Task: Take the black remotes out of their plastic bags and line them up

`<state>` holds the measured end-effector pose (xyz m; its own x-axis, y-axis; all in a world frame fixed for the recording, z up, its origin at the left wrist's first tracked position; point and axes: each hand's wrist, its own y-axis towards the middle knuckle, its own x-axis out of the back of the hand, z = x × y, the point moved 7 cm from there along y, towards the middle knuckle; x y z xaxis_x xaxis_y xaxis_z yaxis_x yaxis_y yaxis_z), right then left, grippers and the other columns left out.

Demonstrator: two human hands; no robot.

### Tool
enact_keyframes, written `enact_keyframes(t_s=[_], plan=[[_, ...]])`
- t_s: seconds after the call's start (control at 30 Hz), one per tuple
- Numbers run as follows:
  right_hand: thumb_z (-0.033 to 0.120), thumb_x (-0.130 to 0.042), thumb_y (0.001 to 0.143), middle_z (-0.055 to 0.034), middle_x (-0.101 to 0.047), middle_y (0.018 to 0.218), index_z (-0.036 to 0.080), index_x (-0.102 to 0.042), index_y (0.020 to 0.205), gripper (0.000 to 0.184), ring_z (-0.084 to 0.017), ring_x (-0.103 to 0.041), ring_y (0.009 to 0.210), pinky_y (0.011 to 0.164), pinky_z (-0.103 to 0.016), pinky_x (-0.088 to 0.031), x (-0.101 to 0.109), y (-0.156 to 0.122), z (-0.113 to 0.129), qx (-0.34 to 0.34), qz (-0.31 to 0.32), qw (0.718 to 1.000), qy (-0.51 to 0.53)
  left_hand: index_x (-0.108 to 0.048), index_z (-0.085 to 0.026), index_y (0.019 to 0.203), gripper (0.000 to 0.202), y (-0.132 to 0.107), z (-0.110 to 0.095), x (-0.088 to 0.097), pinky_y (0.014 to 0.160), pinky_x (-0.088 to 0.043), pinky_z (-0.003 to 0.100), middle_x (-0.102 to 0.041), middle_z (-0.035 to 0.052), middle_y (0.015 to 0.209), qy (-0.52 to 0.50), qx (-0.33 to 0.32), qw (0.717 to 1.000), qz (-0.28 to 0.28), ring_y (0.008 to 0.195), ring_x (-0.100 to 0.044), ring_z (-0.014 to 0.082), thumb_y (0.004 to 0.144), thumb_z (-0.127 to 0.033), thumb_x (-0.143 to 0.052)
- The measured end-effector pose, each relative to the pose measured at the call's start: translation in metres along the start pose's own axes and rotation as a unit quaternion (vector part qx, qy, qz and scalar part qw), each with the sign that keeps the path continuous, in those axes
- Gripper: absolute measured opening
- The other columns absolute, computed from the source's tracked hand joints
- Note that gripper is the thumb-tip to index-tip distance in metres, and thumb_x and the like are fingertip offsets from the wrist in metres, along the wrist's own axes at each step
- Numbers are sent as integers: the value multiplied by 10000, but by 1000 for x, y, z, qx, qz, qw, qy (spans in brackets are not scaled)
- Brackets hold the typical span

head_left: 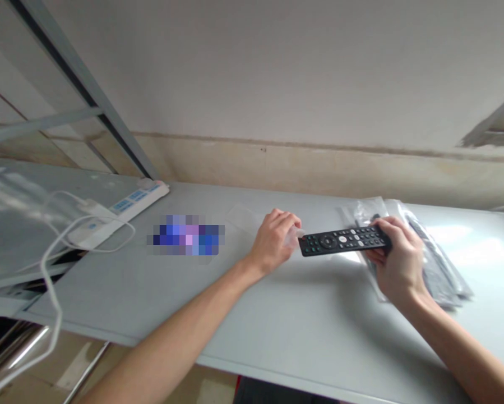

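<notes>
My right hand (397,261) grips the right end of a black remote control (340,240) and holds it level just above the grey table (277,325). My left hand (274,238) is closed at the remote's left end, pinching a thin clear plastic bag (292,235) whose mouth meets that end. Under my right hand lies a pile of remotes packed in clear bags (437,264).
A white power strip (121,210) with white cables (54,247) lies at the table's left end. Beside it sits a blurred blue-purple item (186,235). Another flat clear bag (243,216) lies behind my left hand. A wall runs along the table's far edge; a metal frame stands left.
</notes>
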<state>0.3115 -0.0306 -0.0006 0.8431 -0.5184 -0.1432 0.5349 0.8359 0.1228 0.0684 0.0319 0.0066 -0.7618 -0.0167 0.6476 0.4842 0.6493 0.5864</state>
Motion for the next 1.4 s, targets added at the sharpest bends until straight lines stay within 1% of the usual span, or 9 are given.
enact_keyframes(t_s=[0.1, 0.3, 0.47, 0.67, 0.87, 1.07, 1.2, 1.3, 1.4], plan=[[349, -716, 833, 67, -433, 588, 222, -637, 753, 170, -71, -334, 441, 336, -169, -250, 5, -1, -2, -13, -40, 999, -8, -620, -229, 1011, 221, 0, 0, -3, 935, -482, 367, -730, 23, 1027, 0, -4, 1000, 20, 1041, -586, 235, 884, -54, -662], [388, -693, 852, 62, -435, 589, 223, -643, 776, 189, -83, -344, 454, 346, -182, -272, 0, -7, 8, 23, -43, 998, -33, -640, -221, 1106, 280, -1, -5, -8, 995, -478, 404, -757, 35, 1109, 25, -32, 997, 61, 1099, -588, 254, 880, -57, -650], [408, -674, 881, 45, -451, 636, 226, -645, 811, 198, -99, -382, 493, 369, -186, -318, -3, -15, 14, 30, -54, 997, -55, -633, -214, 1051, 243, -2, -5, -10, 971, -489, 403, -745, 38, 1063, 59, -32, 995, 76, 1076, -585, 264, 854, -94, -709], [500, -672, 911, -18, -526, 761, 235, -655, 856, 271, -153, -469, 624, 431, -222, -408, -3, -20, 12, 38, -55, 992, -111, -634, -221, 1040, 227, -2, -4, -10, 971, -489, 399, -743, 34, 1041, 78, -27, 993, 79, 1074, -588, 262, 861, -113, -722], [556, -646, 955, -25, -543, 755, 246, -642, 909, 313, -162, -480, 591, 421, -257, -362, -12, -26, 11, 67, -14, 990, -127, -643, -220, 1008, 118, -2, -6, -12, 958, -487, 389, -737, 37, 1006, 96, -31, 992, 75, 1043, -586, 254, 920, -157, -690], [573, -620, 980, 12, -539, 720, 260, -614, 1031, 318, -144, -513, 562, 446, -245, -403, -25, -37, 6, 60, 15, 988, -145, -634, -214, 1013, 132, -2, -9, -11, 926, -476, 385, -734, 35, 1021, 128, -50, 988, 73, 1044, -582, 254, 934, -110, -647], [534, -612, 1000, 55, -564, 604, 253, -560, 1153, 324, -136, -513, 507, 465, -240, -406, -45, -50, -3, 45, 120, 978, -165, -632, -215, 1035, 157, -1, -17, -13, 930, -473, 408, -722, 53, 1045, 174, -70, 978, 95, 1075, -581, 274, 950, -85, -609], [510, -662, 974, 39, -657, 693, 254, -503, 1220, 389, -128, -547, 522, 464, -234, -402, -60, -61, -12, 18, 195, 968, -157, -636, -199, 1048, 125, 0, -30, -18, 936, -485, 421, -711, 78, 1074, 196, -101, 968, 124, 1092, -582, 289, 988, -106, -581], [510, -690, 958, 27, -695, 749, 261, -478, 1208, 412, -118, -551, 524, 465, -234, -402, -61, -60, -15, 16, 191, 970, -148, -633, -186, 1178, 193, 1, -39, -23, 981, -503, 416, -703, 94, 1119, 170, -123, 968, 141, 1125, -584, 283, 1022, -114, -543]])
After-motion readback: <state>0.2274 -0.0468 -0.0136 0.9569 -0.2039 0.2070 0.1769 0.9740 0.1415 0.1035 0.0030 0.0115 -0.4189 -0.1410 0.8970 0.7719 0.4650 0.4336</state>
